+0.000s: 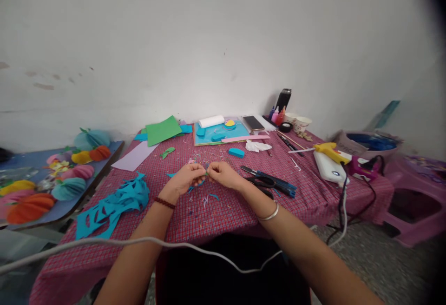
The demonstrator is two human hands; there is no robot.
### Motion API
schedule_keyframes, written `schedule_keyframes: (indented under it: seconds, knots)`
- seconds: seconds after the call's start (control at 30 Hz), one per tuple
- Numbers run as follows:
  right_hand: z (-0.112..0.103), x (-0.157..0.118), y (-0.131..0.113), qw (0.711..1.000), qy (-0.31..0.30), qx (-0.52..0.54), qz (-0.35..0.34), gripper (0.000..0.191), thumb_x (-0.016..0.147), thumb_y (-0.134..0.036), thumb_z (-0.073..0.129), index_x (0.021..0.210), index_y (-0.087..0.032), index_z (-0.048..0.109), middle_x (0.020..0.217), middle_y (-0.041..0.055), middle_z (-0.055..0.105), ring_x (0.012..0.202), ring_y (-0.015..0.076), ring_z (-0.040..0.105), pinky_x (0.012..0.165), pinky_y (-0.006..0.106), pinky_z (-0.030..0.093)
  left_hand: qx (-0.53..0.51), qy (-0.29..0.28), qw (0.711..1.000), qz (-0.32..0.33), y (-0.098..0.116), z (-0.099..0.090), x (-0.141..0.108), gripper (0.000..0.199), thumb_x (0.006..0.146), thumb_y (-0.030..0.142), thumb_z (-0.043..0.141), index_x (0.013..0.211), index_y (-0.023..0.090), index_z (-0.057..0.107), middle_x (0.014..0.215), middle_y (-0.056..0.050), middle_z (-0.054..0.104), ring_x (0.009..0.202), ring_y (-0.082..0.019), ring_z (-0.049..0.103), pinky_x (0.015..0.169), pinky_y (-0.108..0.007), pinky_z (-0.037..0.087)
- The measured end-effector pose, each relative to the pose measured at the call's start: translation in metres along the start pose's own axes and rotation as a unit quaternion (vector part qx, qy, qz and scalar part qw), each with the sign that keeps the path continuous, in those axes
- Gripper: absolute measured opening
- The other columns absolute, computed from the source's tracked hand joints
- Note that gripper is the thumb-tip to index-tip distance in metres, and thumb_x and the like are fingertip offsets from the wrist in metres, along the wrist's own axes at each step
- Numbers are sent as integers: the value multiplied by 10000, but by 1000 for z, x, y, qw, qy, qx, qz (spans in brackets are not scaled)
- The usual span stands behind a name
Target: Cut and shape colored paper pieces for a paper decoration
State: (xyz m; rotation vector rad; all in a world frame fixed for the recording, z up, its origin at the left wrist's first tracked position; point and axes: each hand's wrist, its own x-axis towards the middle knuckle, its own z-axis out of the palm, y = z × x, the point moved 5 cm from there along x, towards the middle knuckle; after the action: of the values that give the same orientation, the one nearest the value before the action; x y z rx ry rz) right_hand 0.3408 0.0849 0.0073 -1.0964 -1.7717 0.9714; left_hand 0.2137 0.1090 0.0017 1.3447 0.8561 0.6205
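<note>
My left hand and my right hand meet over the middle of the table, fingers pinched together. Between their fingertips shows a tiny greenish bit, too small to name. Paper scraps in blue and white lie on the cloth just below them. Black-handled scissors and a blue cutter rest to the right of my right hand. Left of my left wrist spreads a heap of cut blue paper. Green leaf-shaped paper pieces lie beyond my left hand.
Green paper and lilac paper lie at the back left. A yellow glue gun rests on a white box at right. A white cable crosses in front of my forearms. Colourful paper pumpkins fill the left side table.
</note>
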Motion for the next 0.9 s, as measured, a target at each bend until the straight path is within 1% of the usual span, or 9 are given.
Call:
schedule_keyframes:
  seconds: [0.1,0.2,0.37,0.5,0.6,0.67,0.73,0.83,0.9]
  knots:
    - [0,0,-2,1000,-4,-9,-4,201,815,-185,450,623,-169,509,576,-26,557,530,95,516,539,206,402,14,1,1000,-4,1,-3,0,207,652,293,686,608,140,553,493,36,520,415,-46,439,407,-168,290]
    - [-4,0,-4,1000,-1,-20,-10,200,807,-170,437,621,-168,508,576,-25,555,531,95,507,538,207,394,36,1,999,-4,3,-8,-1,200,672,300,677,622,141,566,491,34,520,417,-49,434,405,-174,281]
    - [-11,-1,-7,998,17,-52,-17,228,817,-184,437,603,-165,511,555,-33,519,512,90,454,515,209,341,38,2,999,13,5,-21,-2,194,668,311,696,653,144,596,542,18,561,467,-70,480,454,-194,344]
    - [-14,-2,-8,997,26,-72,-18,233,830,-201,438,611,-165,511,548,-42,490,504,88,428,505,211,313,62,16,998,19,5,-29,-3,214,679,315,685,609,154,563,522,29,537,453,-67,463,444,-190,338]
    - [-15,-2,-8,996,30,-82,-18,237,832,-205,439,608,-166,505,546,-44,475,508,88,418,509,213,303,63,13,998,16,5,-28,-4,260,696,348,679,607,157,525,523,27,539,443,-65,462,431,-186,331]
    - [-15,-1,-8,996,32,-87,-19,236,834,-205,434,611,-166,501,549,-45,472,510,89,414,512,215,298,37,17,999,18,7,-26,-5,293,723,407,658,650,160,519,544,19,558,439,-67,475,428,-185,337]
    - [-15,-1,-7,995,34,-92,-21,230,832,-203,433,614,-167,499,551,-46,467,512,89,406,512,217,289,7,22,1000,14,7,-23,-5,344,761,496,600,727,160,537,573,4,584,440,-75,496,419,-186,339]
    - [-13,-1,-6,994,37,-99,-24,221,823,-196,437,613,-167,497,553,-47,457,518,90,395,514,221,276,-16,3,1000,-7,5,-16,-4,467,796,602,487,820,145,579,609,-23,607,457,-88,523,404,-187,331]
    - [-12,-1,-4,994,36,-101,-27,215,816,-191,439,609,-169,491,551,-49,444,522,91,390,516,221,271,8,-14,1000,-14,2,-11,-3,466,792,588,502,794,132,597,613,-29,609,464,-84,523,411,-187,337]
